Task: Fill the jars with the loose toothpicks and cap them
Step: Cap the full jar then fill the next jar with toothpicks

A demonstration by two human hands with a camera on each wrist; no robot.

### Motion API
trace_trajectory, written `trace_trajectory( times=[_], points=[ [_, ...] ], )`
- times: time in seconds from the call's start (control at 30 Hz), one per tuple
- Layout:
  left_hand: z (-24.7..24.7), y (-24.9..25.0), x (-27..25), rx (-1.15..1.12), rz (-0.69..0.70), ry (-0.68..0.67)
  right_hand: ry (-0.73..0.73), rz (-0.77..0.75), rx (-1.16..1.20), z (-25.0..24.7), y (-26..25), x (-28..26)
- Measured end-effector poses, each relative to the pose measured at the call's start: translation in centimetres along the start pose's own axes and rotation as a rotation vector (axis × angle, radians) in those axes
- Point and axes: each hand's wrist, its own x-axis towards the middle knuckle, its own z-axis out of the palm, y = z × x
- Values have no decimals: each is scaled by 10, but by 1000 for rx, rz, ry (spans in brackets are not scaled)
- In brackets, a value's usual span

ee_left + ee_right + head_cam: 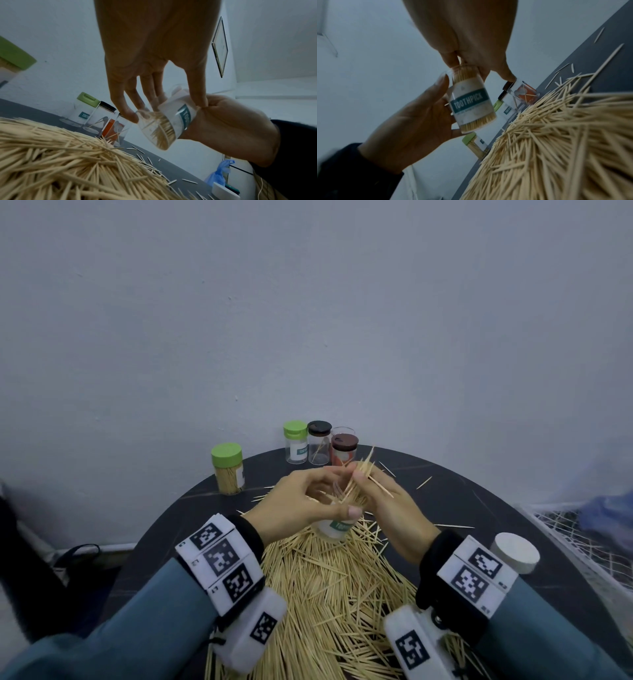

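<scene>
Toothpicks (329,587) lie in a big loose heap on the dark table (479,505), right under my two wrists and spreading toward me. Above that heap, my left hand (301,505) grips an open clear jar (471,100) with a teal "TOOTHPICK" label, fingers and thumb curled round its wall; the jar is lifted off the table, tilted, and already packed with picks. My right hand (394,508) sits just beside the left, at the jar's mouth, pinching a bunch (363,474) of picks whose far ends fan out past my fingers while the near ends go down into the opening. In the right wrist view, those fingertips (452,61) touch the rim.

Beyond my hands, near the wall, stand three more jars close together: one with a green cap (295,430), one with a black cap (319,427) and one with a brown cap (344,442), each nearly empty, with only a few stray picks inside. Farther left of my left hand stands a full jar under a green lid (226,455). A white cap (515,553) rests on the table just outside my right wrist. Single picks are scattered past my right hand.
</scene>
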Motion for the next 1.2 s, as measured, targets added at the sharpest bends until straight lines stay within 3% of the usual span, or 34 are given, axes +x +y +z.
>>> trace_trajectory(
  times=[0.5, 0.67, 0.97, 1.07, 1.2],
  points=[
    [4, -3, 0, 64, 6, -86, -2, 62, -63, -3, 1, 5],
    [4, -4, 1, 53, -26, -46, 12, 43, -96, -4, 2, 6],
    [-2, -8, 3, 26, -64, 165, -56, -36, -157, -12, -1, 5],
    [-2, -7, 3, 41, -51, 178, 0, -136, -118, -12, 0, 6],
    [-3, -9, 3, 92, -57, 209, 141, -191, -292, -18, 4, 10]
  ],
)
